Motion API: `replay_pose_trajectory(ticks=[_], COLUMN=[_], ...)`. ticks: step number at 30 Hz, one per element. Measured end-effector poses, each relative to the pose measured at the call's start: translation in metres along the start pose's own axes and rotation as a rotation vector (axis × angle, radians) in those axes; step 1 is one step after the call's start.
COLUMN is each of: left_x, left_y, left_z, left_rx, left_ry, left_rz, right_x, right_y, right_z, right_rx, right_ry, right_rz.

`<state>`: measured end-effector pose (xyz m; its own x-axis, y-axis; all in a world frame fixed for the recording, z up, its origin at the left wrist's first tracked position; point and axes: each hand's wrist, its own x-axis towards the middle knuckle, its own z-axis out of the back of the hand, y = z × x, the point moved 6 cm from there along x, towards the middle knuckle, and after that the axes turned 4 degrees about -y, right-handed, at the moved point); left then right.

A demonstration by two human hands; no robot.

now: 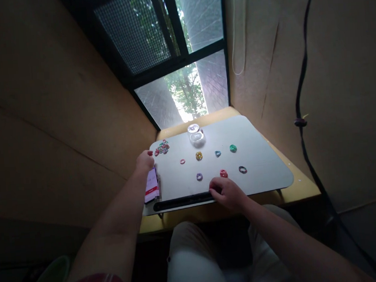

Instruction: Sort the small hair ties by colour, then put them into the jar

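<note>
Fingers of left hand (145,162) and right hand (227,192) curled, hold unclear; clear container (197,137), contents indistinct

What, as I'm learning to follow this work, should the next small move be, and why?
Probably ease the left hand to the nearby mixed pile and pinch up one ring. That pile mixes colours, while the yellow rings, green rings and red rings lie in separate groups. Whether that hand holds something red is unclear.
</note>
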<state>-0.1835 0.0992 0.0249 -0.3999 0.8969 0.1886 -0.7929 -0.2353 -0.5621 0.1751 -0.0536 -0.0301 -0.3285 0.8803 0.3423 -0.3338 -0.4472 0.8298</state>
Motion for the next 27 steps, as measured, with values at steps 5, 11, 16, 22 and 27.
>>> replay_pose_trajectory(ticks=[5,11,16,22,27], left_x=[0.007,0.007,0.014,0.018,0.016], left_y=[0.025,0.001,0.005,0.013,0.021], left_z=[0.006,-0.024,-0.031,-0.017,-0.010], left_rx=[0.134,0.295,0.369,0.255,-0.096], left_ry=[0.043,0.132,0.112,0.056,0.038], left_rz=[0.041,-0.316,-0.247,-0.141,-0.049], right_x=[0.000,0.001,0.001,0.001,0.001], right_y=[-0.001,-0.003,-0.003,-0.001,0.001], right_z=[-0.001,-0.004,-0.004,-0.004,-0.004], right_rx=[-0.022,-0.052,-0.073,-0.088,-0.095], right_ry=[0.012,0.018,0.017,0.016,0.009], right_rz=[-0.013,-0.019,-0.033,-0.033,-0.029])
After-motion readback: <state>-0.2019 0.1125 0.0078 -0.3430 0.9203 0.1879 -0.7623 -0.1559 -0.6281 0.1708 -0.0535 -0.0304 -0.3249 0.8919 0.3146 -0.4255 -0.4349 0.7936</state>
